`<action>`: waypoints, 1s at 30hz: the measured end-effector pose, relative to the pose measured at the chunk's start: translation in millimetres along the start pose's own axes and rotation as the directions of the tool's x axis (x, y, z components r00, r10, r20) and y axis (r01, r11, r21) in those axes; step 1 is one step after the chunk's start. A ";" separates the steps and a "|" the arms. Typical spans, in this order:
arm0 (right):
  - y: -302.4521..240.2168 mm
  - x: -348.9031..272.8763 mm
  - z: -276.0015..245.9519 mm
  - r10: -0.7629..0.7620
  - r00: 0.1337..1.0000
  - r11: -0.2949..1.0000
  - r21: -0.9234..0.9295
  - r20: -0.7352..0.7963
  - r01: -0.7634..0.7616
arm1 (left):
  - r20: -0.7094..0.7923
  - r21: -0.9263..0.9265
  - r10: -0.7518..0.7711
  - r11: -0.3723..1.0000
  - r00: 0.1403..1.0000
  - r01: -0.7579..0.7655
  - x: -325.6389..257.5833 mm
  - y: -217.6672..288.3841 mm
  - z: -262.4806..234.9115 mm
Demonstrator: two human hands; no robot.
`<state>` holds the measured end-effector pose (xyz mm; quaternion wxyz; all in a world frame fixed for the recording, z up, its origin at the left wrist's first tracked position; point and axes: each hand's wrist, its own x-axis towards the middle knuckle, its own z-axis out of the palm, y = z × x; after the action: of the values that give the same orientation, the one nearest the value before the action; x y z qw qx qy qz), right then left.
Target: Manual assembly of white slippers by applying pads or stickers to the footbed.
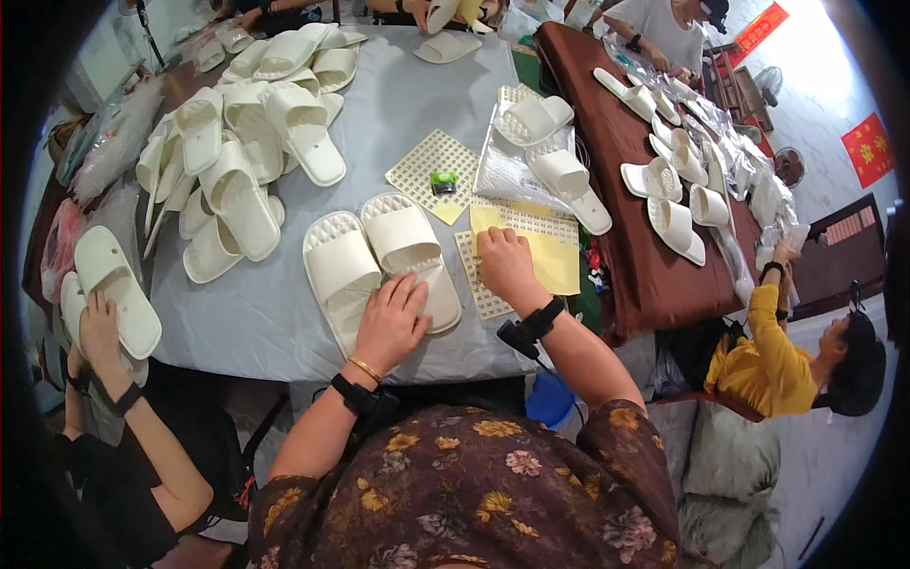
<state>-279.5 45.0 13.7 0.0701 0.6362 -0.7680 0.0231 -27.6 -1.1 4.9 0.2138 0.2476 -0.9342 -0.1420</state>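
A pair of cream slippers [343, 275] lies side by side in front of me, toes pointing away. My left hand [393, 315] rests flat across their insoles, fingers stretched out and open. To the right, my right hand [507, 261] is closed, its fingertips down on a yellow sheet of small printed stickers [557, 261]; what they pinch, if anything, is hidden. Another sticker sheet [483, 284] lies partly under that hand, and a further sheet [431, 161] lies beyond the slippers with a small green-and-black object [443, 182] on it.
A heap of cream slippers [248, 142] covers the table's far left. Two more slippers [567, 185] lie on plastic bags at right. At left, a co-worker's hand [102, 332] holds slippers. A brown-covered table [607, 123] bears slippers and bags; a person in yellow [773, 346] works there.
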 end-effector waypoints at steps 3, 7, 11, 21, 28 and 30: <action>-2.6 3.9 8.1 0.008 0.996 1.000 -0.010 -0.085 -0.009 | -0.006 0.009 0.012 1.000 1.000 -0.011 2.7 0.0 -0.2; -3.9 8.6 10.7 0.069 0.973 0.997 0.034 -0.219 -0.063 | -0.026 -0.004 0.016 1.000 1.000 -0.017 5.8 -5.3 -0.9; -10.3 7.7 9.4 0.265 0.880 0.873 0.485 -0.393 -0.047 | -0.036 0.007 0.020 1.000 0.999 -0.019 3.1 -5.1 -9.3; 1.6 -34.1 -0.8 0.483 0.860 0.194 0.978 -0.164 0.078 | -0.002 -0.084 0.002 0.996 1.000 -0.002 1.6 14.1 -3.1; -11.1 1.0 -95.7 0.634 0.754 -0.010 0.973 -0.173 0.231 | -0.064 -0.136 -0.003 0.991 0.998 -0.006 -5.8 -10.6 5.7; 1.3 -1.6 -121.2 0.639 0.731 0.011 0.953 -0.240 0.303 | -0.013 -0.043 -0.018 0.999 1.000 0.018 -3.1 -10.2 -6.8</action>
<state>-271.0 62.0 133.5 -0.1365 0.3339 -0.5249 0.7710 -17.9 -9.1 6.0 0.2238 0.2523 -0.9273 -0.1622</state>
